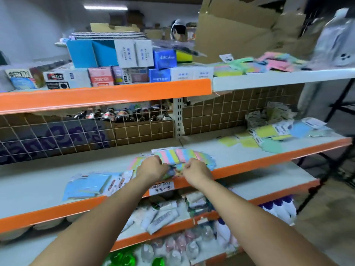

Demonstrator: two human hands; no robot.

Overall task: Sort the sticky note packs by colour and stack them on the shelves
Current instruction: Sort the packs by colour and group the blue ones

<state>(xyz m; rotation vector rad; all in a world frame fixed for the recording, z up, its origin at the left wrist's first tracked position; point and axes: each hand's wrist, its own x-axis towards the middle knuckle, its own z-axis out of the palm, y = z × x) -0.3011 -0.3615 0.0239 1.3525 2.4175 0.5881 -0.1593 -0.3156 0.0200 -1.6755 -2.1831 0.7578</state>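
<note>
A fanned pile of multicolour striped sticky note packs (178,157) lies near the front of the middle shelf (48,187). My left hand (151,167) and my right hand (196,169) both reach into the near edge of this pile, fingers curled around packs there. A stack of blue packs (87,185) lies to the left on the same shelf. Yellow, blue and green packs (269,135) are spread at the shelf's right end. More pastel packs (255,63) lie heaped on the top white shelf at the right.
The upper orange-edged shelf (107,95) carries several boxes of stationery. A wire grid (76,131) backs the middle shelf, with bottles behind it. Lower shelves hold tubes, bottles and bagged goods. Cardboard boxes (240,25) tower at the upper right. A handwritten price label (161,187) hangs on the shelf edge.
</note>
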